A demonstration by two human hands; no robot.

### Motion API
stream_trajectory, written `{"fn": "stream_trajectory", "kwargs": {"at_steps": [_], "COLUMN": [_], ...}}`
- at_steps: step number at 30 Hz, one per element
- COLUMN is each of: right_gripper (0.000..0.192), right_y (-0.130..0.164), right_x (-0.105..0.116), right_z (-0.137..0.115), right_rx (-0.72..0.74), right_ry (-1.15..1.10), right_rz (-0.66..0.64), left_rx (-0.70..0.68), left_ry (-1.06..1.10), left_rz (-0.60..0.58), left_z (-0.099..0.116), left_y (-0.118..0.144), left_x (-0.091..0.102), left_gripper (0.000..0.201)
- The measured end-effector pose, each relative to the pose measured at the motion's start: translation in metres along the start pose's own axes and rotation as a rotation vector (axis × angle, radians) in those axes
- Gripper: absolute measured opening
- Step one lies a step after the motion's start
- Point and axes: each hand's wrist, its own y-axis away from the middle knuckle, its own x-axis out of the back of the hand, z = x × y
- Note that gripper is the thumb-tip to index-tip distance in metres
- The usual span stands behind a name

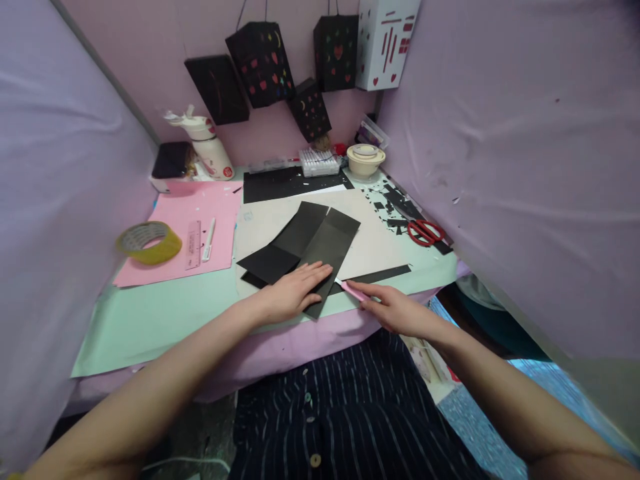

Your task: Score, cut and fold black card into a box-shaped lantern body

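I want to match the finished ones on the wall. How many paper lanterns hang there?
5. Four black: far-left lantern, tilted lantern beside it, small lantern lower down, heart lantern upper centre. One white lantern hangs far right. More may hang above the frame.

On the table (150, 320) a folded paper sheet (305, 247) lies at the middle, near the front edge. The left hand (293, 293) rests flat on its near end. Just right of that hand, the right hand (395, 310) has its grip on a craft knife (350, 289), whose tip meets the sheet's right edge. A paper strip (380, 273) lies right of the sheet. Scissors (425, 232) lie further right, among paper scraps (390, 200). A tape roll (149, 242) sits at the left, with a ruler (193, 245) and a pen (209, 240) beside it. A bowl (366, 160) stands behind, and paper lanterns (260, 63) hang on the wall above.
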Motion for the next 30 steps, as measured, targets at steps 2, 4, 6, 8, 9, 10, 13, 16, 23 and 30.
{"fn": "stream_trajectory", "kwargs": {"at_steps": [2,4,6,8,9,10,13,16,23,30], "right_gripper": [0.051,0.052,0.053,0.054,0.054,0.053,0.054,0.056,0.056,0.056], "right_y": [0.0,0.0,-0.001,-0.002,-0.003,-0.003,-0.007,-0.013,-0.022,-0.025], "right_x": [0.005,0.01,0.014,0.017,0.018,0.02,0.025,0.033,0.047,0.052], "right_z": [-0.006,-0.011,-0.014,-0.014,-0.012,-0.01,-0.001,0.006,0.005,0.006], "right_rx": [-0.077,-0.145,-0.176,-0.166,-0.152,-0.136,-0.115,-0.13,-0.166,-0.17], "right_ry": [0.003,-0.004,-0.014,-0.019,-0.018,-0.015,-0.013,-0.048,-0.085,-0.071], "right_rz": [-0.071,-0.125,-0.151,-0.16,-0.164,-0.17,-0.203,-0.259,-0.327,-0.384], "left_rx": [-0.004,-0.006,-0.01,-0.018,-0.023,-0.027,-0.03,-0.03,-0.027,-0.017], "left_ry": [0.002,0.003,0.006,0.01,0.013,0.017,0.034,0.05,0.048,0.031], "left_rz": [0.002,0.006,0.01,0.017,0.022,0.028,0.039,0.043,0.034,0.021], "left_z": [0.0,-0.001,-0.001,-0.002,-0.003,-0.003,-0.005,-0.005,-0.005,-0.003], "left_y": [0.0,0.0,0.0,0.0,0.0,0.0,0.0,0.0,0.0,0.0], "left_x": [0.0,0.0,-0.001,-0.002,-0.002,-0.003,-0.005,-0.005,-0.004,-0.003], "left_gripper": [0.055,0.055,0.055,0.055,0.055,0.055,0.055,0.056,0.056,0.056]}}
